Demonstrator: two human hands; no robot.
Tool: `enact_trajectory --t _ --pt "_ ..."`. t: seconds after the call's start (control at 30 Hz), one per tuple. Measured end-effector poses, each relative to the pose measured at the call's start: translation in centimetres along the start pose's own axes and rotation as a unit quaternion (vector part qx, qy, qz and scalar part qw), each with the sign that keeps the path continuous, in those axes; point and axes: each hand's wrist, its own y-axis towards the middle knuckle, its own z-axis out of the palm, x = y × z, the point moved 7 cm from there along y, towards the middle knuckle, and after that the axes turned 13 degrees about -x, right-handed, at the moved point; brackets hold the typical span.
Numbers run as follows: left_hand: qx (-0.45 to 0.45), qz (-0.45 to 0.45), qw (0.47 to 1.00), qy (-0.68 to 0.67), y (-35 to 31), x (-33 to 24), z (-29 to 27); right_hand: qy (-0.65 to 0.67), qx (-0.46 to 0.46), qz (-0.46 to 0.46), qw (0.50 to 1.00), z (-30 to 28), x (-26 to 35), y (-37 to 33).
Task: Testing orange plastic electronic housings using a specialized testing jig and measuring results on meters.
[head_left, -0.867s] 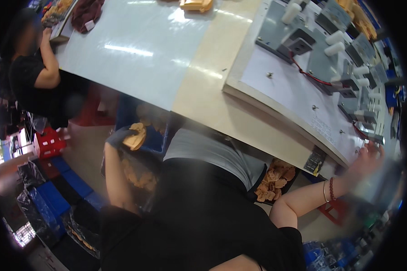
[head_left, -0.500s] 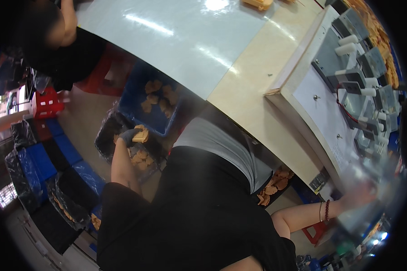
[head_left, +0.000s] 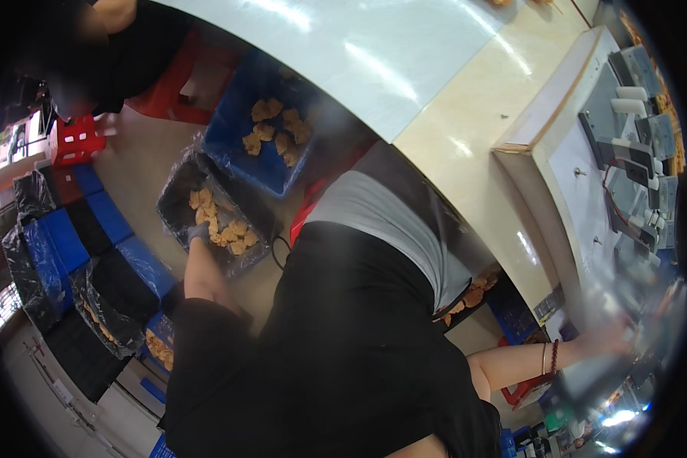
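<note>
While the left hand (head_left: 198,231) dips into the lined bin (head_left: 177,200), its gloved fingers sit among tan pieces (head_left: 233,238); grip unclear. Right hand (head_left: 614,336) blurred at bench (head_left: 588,229), grip unclear.

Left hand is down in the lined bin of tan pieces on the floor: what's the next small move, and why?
Probably close the left hand on one tan piece and lift. The gloved hand sits at the edge of the pile in the plastic-lined bin with nothing visibly held, while the right hand, blurred, is far off by the workbench.
</note>
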Motion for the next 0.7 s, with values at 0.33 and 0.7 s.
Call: enact_trajectory --t 0.33,0.7 --pt "0.292 0.009 0.952 -0.093 -5.2 5.7 16.0 -0.413 -0.356 0.090 0.834 -11.5 -7.0 -9.5" --pt "0.315 0.084 0.935 -0.141 -2.6 0.0 20.7 0.063 -0.182 0.574 0.796 -8.3 -10.1 -17.7"
